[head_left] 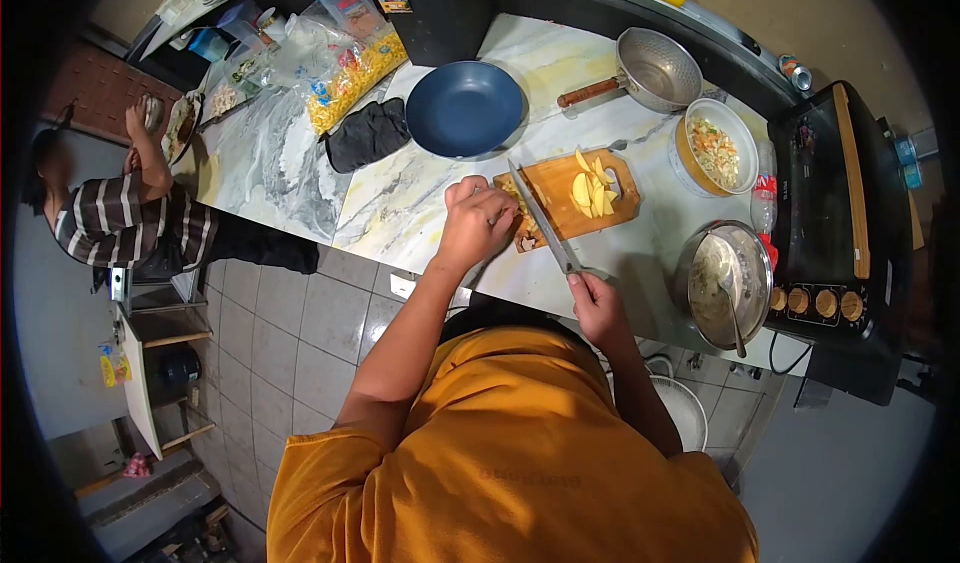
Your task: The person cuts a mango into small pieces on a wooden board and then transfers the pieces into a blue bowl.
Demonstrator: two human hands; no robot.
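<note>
Right hand (597,303) is gripping the handle of the knife (543,221), fingers wrapped shut around it, with the blade running far and left across the cutting board (560,218). Left hand (478,218) is curling down over the board's left end, knuckles up, just beside the blade; whether it is pinching anything underneath cannot be told. Brownish scraps (524,242) are lying at the board's near-left corner, beside that hand. Pale yellow slices (592,191) are sitting piled on the board's right half, apart from the blade. Board is resting on the marble counter (290,163). Blue pan (465,108) is sitting just beyond the board, with dark mitts (368,135) to its left. Saucepan (655,68), bowl of chopped vegetables (715,148) and pot with a spoon (725,283) are standing to the right, with the stove (830,193) further right. Another person in a striped shirt (130,221) is leaning at the counter's left end.
</note>
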